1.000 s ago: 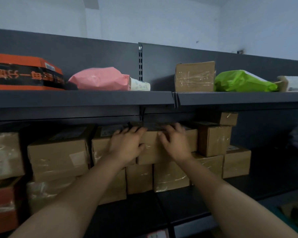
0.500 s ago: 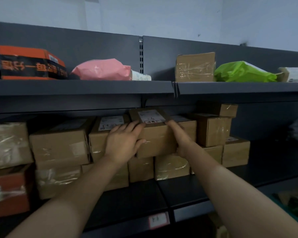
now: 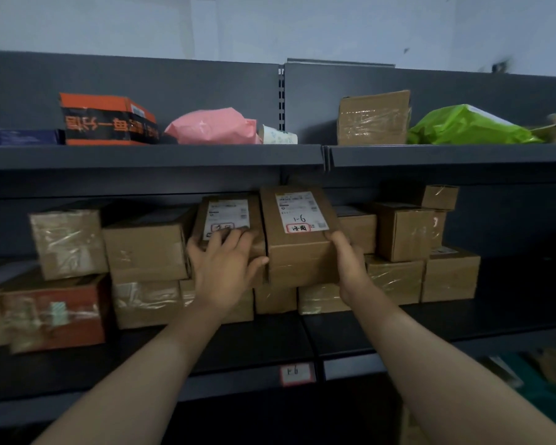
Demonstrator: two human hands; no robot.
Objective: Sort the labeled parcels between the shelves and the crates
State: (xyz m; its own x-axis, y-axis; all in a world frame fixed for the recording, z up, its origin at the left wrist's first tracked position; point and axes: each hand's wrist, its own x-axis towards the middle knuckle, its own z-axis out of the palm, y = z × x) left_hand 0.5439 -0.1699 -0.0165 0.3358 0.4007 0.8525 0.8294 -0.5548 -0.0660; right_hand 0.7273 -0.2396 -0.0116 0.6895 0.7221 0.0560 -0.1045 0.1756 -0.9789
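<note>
A brown cardboard parcel (image 3: 299, 255) with a white label marked "1-6" sits on top of the stacked boxes on the middle shelf (image 3: 463, 319), tilted so its top faces me. My right hand (image 3: 350, 264) grips its right side, thumb on the top corner, fingers hidden behind it. My left hand (image 3: 225, 268) rests with its fingers laid over the neighbouring labeled parcel (image 3: 228, 207), and its thumb touches the left front edge of the "1-6" parcel.
Taped brown boxes fill the middle shelf on both sides. The upper shelf (image 3: 142, 155) carries an orange box (image 3: 106, 120), a pink bag (image 3: 212, 126), a brown box (image 3: 373, 118) and a green bag (image 3: 463, 125). A tag (image 3: 296, 374) marks the shelf edge. Something teal (image 3: 543, 380) shows at lower right.
The "1-6" parcel has come forward and tilted, so its label now shows. My left hand slid left onto the neighbouring parcel; my right hand moved from the top to the right side.
</note>
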